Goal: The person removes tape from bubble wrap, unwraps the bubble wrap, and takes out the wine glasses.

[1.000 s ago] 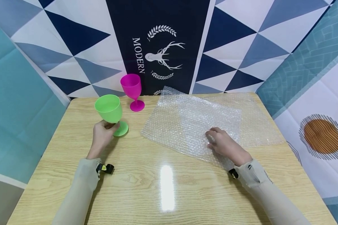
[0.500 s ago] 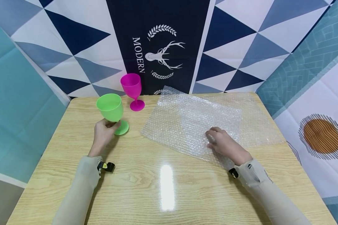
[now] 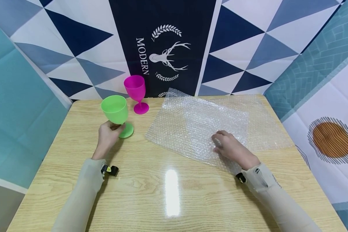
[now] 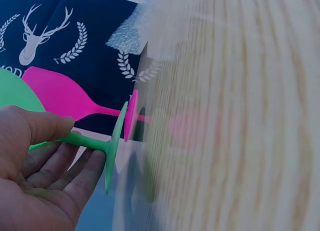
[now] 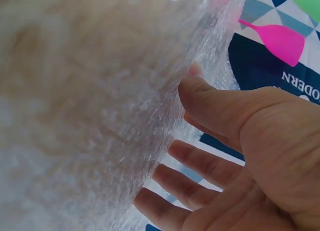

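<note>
My left hand [image 3: 108,137] grips the stem of a green plastic goblet [image 3: 116,111]. In the left wrist view the thumb and fingers are round the stem [image 4: 85,140], and the round foot is close over the table. Just behind it a pink goblet [image 3: 135,88] stands upright near the table's back edge. On the right, a clear sheet of bubble wrap [image 3: 179,125] lies flat, overlapping a second bubble wrap sheet [image 3: 266,129]. My right hand [image 3: 232,148] rests its fingertips on the top sheet; the right wrist view shows these fingers [image 5: 170,191] spread and loosely bent.
The wooden table [image 3: 133,193] meets a patterned backdrop [image 3: 168,42] at its far edge. One corner of the top sheet rises against that backdrop. A teal panel [image 3: 23,106] borders the left side, and a white panel with a brown disc [image 3: 332,140] the right.
My left hand has shifted slightly right and toward the back with the green goblet. The right hand stays in place on the bubble wrap.
</note>
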Tool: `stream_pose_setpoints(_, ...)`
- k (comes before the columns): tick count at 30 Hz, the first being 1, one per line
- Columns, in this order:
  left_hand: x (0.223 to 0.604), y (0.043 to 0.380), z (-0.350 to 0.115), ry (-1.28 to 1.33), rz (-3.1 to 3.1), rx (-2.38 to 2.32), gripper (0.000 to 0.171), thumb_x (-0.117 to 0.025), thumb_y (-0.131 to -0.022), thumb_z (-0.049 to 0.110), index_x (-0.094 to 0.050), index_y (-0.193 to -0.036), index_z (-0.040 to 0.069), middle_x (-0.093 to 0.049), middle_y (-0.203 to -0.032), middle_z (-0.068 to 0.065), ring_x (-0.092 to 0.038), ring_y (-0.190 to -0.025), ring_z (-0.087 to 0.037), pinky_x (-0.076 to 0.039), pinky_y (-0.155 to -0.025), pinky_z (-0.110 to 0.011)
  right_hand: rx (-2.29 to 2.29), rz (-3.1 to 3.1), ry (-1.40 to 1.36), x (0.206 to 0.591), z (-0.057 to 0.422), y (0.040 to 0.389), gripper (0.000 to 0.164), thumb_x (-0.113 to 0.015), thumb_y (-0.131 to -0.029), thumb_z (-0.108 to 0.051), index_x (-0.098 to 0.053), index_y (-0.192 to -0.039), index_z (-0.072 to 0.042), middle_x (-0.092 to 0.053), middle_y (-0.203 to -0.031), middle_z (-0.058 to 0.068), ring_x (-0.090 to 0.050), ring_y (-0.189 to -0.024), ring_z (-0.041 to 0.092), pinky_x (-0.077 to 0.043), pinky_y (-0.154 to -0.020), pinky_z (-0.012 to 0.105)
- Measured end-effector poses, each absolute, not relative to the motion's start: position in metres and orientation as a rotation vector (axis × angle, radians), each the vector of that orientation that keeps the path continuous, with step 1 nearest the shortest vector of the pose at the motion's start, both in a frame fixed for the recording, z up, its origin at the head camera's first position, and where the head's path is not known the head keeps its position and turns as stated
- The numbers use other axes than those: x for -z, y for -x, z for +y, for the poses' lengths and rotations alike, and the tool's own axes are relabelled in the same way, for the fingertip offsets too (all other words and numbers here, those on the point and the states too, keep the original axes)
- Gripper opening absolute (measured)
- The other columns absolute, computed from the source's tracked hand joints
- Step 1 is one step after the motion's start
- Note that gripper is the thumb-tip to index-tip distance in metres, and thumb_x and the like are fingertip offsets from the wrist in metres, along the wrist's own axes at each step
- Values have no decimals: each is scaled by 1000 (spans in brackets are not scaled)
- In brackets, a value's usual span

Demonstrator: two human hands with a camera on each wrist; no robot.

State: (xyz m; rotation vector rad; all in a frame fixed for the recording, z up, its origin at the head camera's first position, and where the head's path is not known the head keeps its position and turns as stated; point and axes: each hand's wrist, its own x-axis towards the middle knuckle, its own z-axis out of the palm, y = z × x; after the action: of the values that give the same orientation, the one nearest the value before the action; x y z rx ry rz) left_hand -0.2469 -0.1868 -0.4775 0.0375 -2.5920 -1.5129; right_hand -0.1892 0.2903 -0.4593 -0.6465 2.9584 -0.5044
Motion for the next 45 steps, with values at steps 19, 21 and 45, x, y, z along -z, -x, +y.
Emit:
stream_pose_setpoints(19,471,261,-192,9,-2595,1466,31,-72,-96,14,-68,-120,-6,-72,-117,-26,-71,-110,-38,-58,-99,-46,497,2953,638,460,290,190,44,-81,-87,-9,-64,-125,7,-58,-131,34,-60,-118,52,-54,-102,60)
stream_pose_setpoints(21,470,262,-192,11,-2590,1475,31,-72,-96,14,-68,-120,-6,-72,-118,-26,-71,-111,-38,-58,-100,-47,495,2952,635,460,290,190,44,-81,-87,-9,-64,-125,7,-58,-132,34,-59,-118,52,-53,-102,60)
stream_pose_setpoints(45,463,273,-201,-122,-2572,1508,35,-73,-95,15,-67,-123,-5,-72,-121,-24,-69,-112,-32,-56,-104,-41,489,2965,642,458,289,190,43,-81,-87,-10,-65,-123,6,-58,-130,35,-60,-116,54,-53,-101,62)
